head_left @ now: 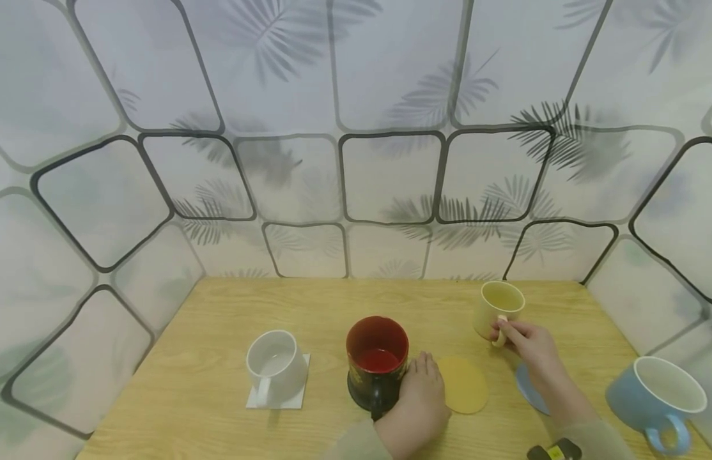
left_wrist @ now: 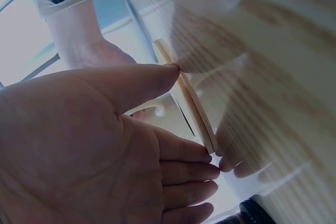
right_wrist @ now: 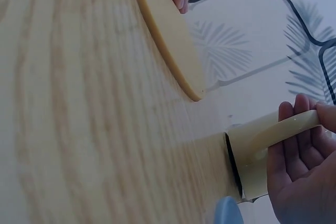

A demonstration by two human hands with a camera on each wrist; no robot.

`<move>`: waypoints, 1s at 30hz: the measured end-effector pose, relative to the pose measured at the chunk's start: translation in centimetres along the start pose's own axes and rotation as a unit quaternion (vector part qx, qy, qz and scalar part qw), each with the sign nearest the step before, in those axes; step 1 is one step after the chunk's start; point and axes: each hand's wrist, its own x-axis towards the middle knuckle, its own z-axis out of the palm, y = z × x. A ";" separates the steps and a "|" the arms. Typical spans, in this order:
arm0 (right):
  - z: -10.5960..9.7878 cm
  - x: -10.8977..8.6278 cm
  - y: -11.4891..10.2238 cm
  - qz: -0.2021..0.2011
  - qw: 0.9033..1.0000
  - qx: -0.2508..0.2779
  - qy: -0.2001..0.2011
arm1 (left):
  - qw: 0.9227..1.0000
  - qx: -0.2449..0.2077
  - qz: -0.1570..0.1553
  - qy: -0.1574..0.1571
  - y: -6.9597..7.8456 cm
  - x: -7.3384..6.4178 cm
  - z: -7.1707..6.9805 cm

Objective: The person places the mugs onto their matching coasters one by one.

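My right hand (head_left: 531, 345) grips the handle of a pale yellow mug (head_left: 487, 317) at the back right. In the right wrist view the fingers (right_wrist: 294, 148) curl round that handle, with the mug's base close to the wood. My left hand (head_left: 420, 399) is down at the table between a black mug with a red inside (head_left: 378, 344) and a round yellow coaster (head_left: 462, 384). Its fingers lie straight, and in the left wrist view its thumb (left_wrist: 149, 83) and fingertips are right at the coaster's edge. The black mug stands on a dark round coaster (head_left: 358, 397).
On the left, a white mug (head_left: 278, 374) stands on a white square coaster (head_left: 298, 396). A blue coaster (head_left: 530, 388) lies partly hidden under my right forearm. At the far right is a blue mug (head_left: 634, 399). Patterned cloth walls (head_left: 390, 252) enclose the wooden table (head_left: 183, 383).
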 end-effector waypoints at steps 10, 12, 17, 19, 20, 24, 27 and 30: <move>0.3 -0.6 0.6 -0.036 0.996 0.085 -0.006 | 1.000 -0.006 0.001 0.003 -0.1 -0.2 -0.1; 0.4 -0.7 0.6 -0.044 0.994 0.096 -0.008 | 1.000 -0.006 0.001 0.003 -0.1 -0.2 -0.1; 0.6 -1.1 0.6 -0.069 0.991 0.110 -0.012 | 1.000 -0.005 0.003 0.001 -0.1 -0.2 -0.1; 0.6 -1.3 0.6 -0.075 0.991 0.111 -0.013 | 1.000 -0.002 0.005 0.001 -0.1 -0.2 -0.1; 0.7 -1.4 0.6 -0.078 0.991 0.110 -0.013 | 1.000 0.000 0.005 0.001 -0.1 -0.1 -0.1; 0.9 -2.0 0.3 -0.089 0.991 0.102 -0.010 | 1.000 -0.001 0.006 0.002 -0.1 0.0 0.0; 1.1 -2.4 0.3 -0.108 0.989 0.103 -0.008 | 1.000 -0.006 0.006 0.004 -0.1 0.0 0.1; 1.2 -2.7 0.3 -0.122 0.987 0.107 -0.012 | 1.000 -0.008 0.008 0.006 -0.2 -0.1 0.0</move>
